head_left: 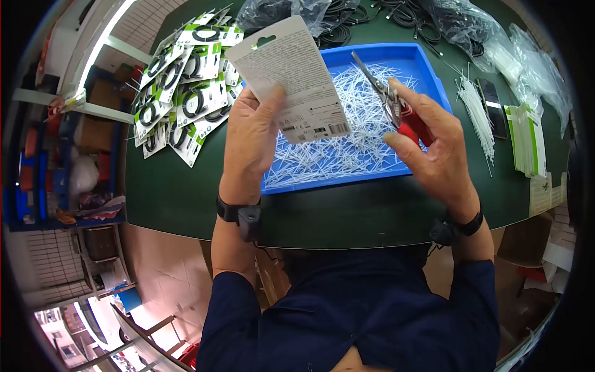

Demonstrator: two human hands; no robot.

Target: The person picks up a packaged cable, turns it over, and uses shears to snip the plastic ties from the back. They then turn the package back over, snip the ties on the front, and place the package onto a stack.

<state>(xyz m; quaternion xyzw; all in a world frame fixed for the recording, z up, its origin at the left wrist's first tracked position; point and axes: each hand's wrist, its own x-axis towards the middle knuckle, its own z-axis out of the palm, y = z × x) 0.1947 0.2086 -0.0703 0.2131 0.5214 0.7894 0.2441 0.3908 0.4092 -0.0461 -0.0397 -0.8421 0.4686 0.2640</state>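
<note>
My left hand (254, 130) grips a white hang-tab packaging card (294, 80) by its lower left edge, with the printed back and a barcode facing me. Whatever sits on the card's other side is hidden. In my right hand (437, 139) is a pair of red-handled cutting pliers (392, 102), its metal jaws pointing up and to the left. Both hands are over a blue tray (347, 183) strewn with short white cut pieces (359, 133) of what look like cable ties. The pliers and the card are apart.
Many carded black cables (192, 102) are heaped at the left. Loose black cables (341, 18) and clear plastic bags (496, 46) lie along the back. To the right are a bundle of white cable ties (477, 118), a phone (492, 105) and stacked cards (527, 142).
</note>
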